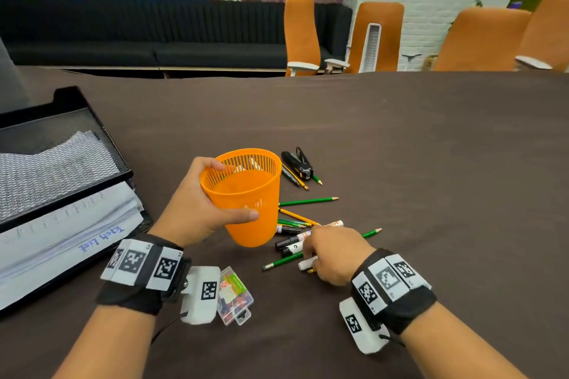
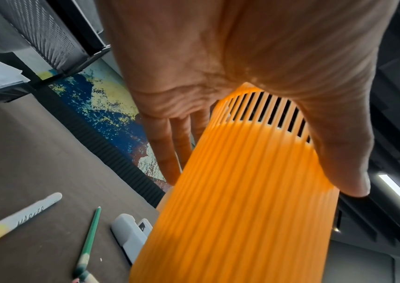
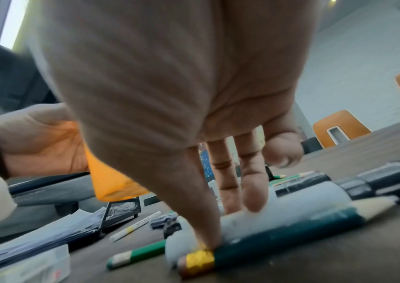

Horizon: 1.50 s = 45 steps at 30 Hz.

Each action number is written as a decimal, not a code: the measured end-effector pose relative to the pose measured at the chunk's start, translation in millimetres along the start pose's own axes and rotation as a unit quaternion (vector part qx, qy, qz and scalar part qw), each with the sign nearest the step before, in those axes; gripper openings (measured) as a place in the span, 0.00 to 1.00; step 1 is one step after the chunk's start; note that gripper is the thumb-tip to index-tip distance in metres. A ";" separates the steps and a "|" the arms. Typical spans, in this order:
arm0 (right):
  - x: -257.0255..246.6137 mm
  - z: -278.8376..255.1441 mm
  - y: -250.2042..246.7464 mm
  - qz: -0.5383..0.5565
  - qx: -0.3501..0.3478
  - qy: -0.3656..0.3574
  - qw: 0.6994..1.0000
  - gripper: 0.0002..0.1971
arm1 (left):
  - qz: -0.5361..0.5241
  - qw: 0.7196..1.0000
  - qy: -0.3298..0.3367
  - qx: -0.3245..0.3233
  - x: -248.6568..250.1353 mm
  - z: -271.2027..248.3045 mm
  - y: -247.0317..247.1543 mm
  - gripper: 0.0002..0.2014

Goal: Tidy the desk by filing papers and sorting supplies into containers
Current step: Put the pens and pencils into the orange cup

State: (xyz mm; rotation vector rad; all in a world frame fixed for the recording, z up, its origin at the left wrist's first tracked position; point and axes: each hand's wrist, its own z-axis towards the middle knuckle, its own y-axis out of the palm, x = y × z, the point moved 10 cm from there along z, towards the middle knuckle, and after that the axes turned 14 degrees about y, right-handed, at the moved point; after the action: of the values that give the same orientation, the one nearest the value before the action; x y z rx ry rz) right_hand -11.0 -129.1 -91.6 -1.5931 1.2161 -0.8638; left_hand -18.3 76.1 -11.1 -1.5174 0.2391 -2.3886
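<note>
My left hand (image 1: 234,191) holds an orange slotted cup (image 1: 249,194) tilted above the dark table, thumb on its front wall and fingers over the rim. In the left wrist view the cup (image 2: 242,191) fills the area under the palm. Something white shows inside it through the slots. My right hand (image 1: 311,258) is down on a heap of markers and pencils (image 1: 295,224). Its thumb and fingers pinch a white marker (image 3: 302,204) together with a green pencil with a gold ferrule (image 3: 290,239), both lying on the table.
A black mesh paper tray (image 1: 101,144) holding stacked sheets stands at the left. A clear box of pins (image 1: 234,295) lies by my left wrist. A black stapler (image 1: 298,163) and more pencils (image 1: 308,200) lie behind the cup. Orange chairs stand beyond the far edge.
</note>
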 end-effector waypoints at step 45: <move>49.8 -67.6 -148.1 0.595 0.329 -0.080 0.729 0.05 | 0.017 0.988 0.025 -0.155 31.8 -9.4 33.1 0.49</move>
State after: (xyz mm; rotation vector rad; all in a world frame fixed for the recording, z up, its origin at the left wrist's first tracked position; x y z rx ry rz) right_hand -12.6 -181.4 70.4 -0.1158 1.2745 -0.1981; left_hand -34.0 34.1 2.2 -1.5649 0.6687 -2.4512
